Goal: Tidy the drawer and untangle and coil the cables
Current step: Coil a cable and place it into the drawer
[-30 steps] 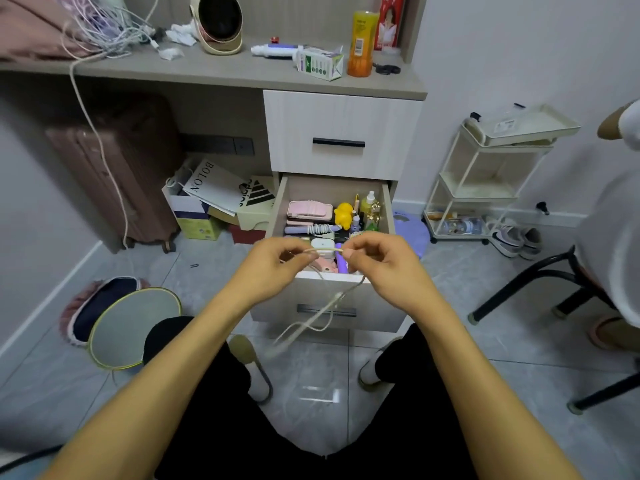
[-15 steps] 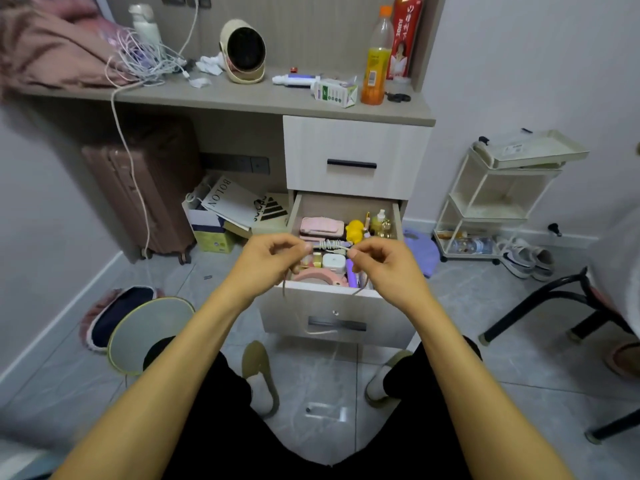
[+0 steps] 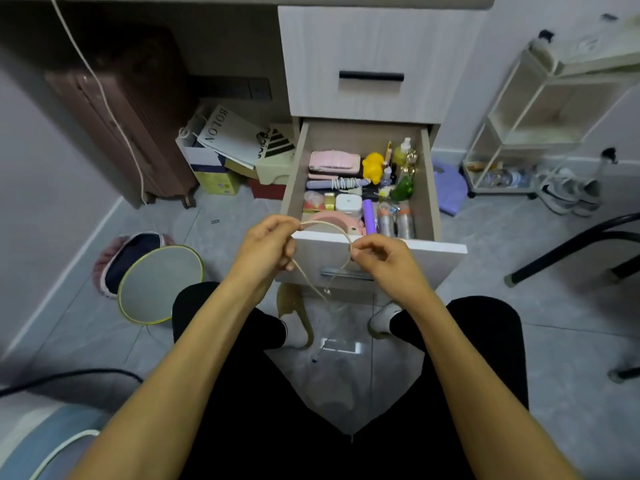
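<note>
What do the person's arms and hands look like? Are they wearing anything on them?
Both arms are bare all the way down, with no sleeves showing. The left hand and right hand have no gloves, and no rings, watch or bracelets can be seen. Fingernails look short and plain.

Both hands pinching beige cable, open drawer behind

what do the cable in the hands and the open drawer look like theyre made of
Cable: thin, cream, probably rubbery plastic sheathing with a matte look; it arcs between the left hand and right hand and droops limply below them.
Open drawer: looks like laminated board with a pale printed wood grain, matte; the front's top edge shows plain white. Solid wood can't be ruled out.
</note>
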